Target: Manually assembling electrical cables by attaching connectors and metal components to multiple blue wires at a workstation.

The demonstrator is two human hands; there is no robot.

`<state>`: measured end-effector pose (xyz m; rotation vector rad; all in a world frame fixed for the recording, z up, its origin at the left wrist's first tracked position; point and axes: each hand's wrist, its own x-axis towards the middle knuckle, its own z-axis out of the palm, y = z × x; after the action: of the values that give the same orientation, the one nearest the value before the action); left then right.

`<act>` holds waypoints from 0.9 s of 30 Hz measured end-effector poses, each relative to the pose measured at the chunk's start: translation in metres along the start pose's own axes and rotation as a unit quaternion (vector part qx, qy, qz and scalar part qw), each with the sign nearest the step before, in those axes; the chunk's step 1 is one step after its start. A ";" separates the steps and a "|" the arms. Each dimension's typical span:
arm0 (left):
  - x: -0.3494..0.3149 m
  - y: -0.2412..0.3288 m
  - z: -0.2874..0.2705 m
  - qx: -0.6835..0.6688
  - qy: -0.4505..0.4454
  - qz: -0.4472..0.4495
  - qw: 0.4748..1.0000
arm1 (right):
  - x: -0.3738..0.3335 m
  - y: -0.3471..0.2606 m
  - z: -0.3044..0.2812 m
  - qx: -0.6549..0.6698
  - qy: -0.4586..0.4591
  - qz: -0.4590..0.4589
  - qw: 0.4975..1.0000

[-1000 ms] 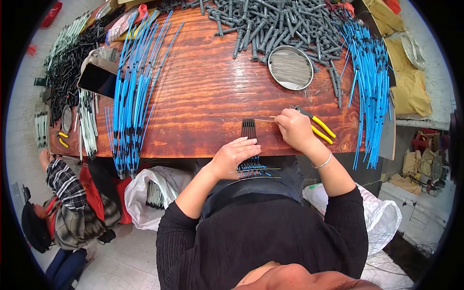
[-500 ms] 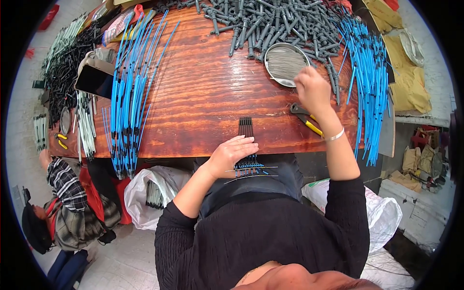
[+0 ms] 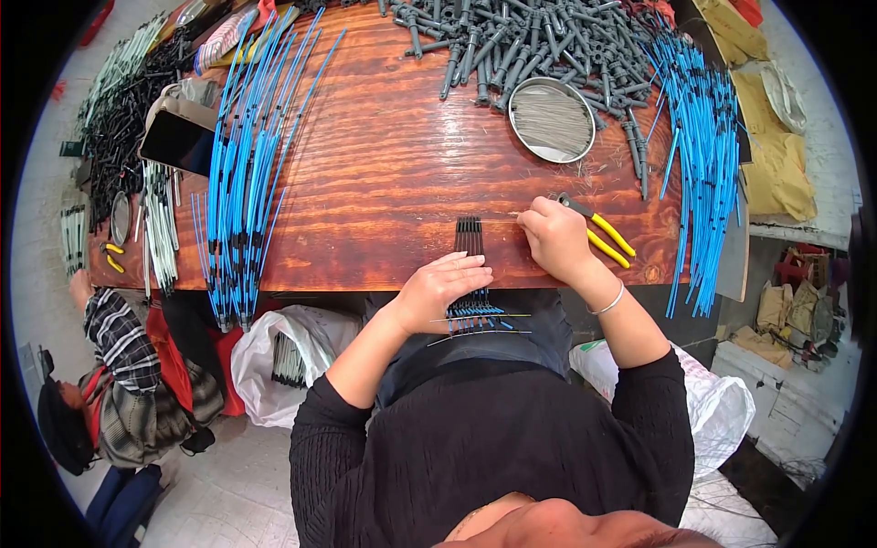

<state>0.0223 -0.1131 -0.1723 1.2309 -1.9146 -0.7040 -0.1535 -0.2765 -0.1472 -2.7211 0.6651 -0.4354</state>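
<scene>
Rods point(image 3: 470, 236), black and set side by side, lie across the near edge of the table point(image 3: 384, 164), two thin wires point(image 3: 512, 316) crossing their blue lower part. The left hand point(image 3: 443, 290) rests flat over them, fingers together; its thumb's grip cannot be told. The right hand point(image 3: 557, 239) has its fingertips drawn together beside yellow-handled pliers point(image 3: 614, 236); whether they pinch something is unclear. Farther from that edge sits a round dish point(image 3: 548, 154) of thin pins point(image 3: 551, 119).

your brown wooden surface point(image 3: 365, 183) carries thin dark rods point(image 3: 470, 236), yellow-handled pliers point(image 3: 614, 236), a round dish point(image 3: 553, 154), piled grey parts point(image 3: 521, 59) and blue rods point(image 3: 699, 155) at either side.
</scene>
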 end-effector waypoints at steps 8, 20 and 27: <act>-0.001 0.001 0.001 0.003 0.012 0.001 1.000 | -0.001 0.007 0.001 -0.017 0.014 0.002 1.000; 0.000 0.001 -0.001 0.006 0.010 0.003 1.000 | 0.017 -0.003 0.005 -0.031 -0.034 -0.040 0.998; -0.002 0.000 0.000 0.011 -0.002 0.003 1.000 | 0.042 0.003 -0.008 -0.046 -0.159 -0.110 0.980</act>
<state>0.0229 -0.1109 -0.1731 1.2373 -1.9347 -0.6836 -0.1222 -0.3012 -0.1325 -2.8723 0.3060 -0.0107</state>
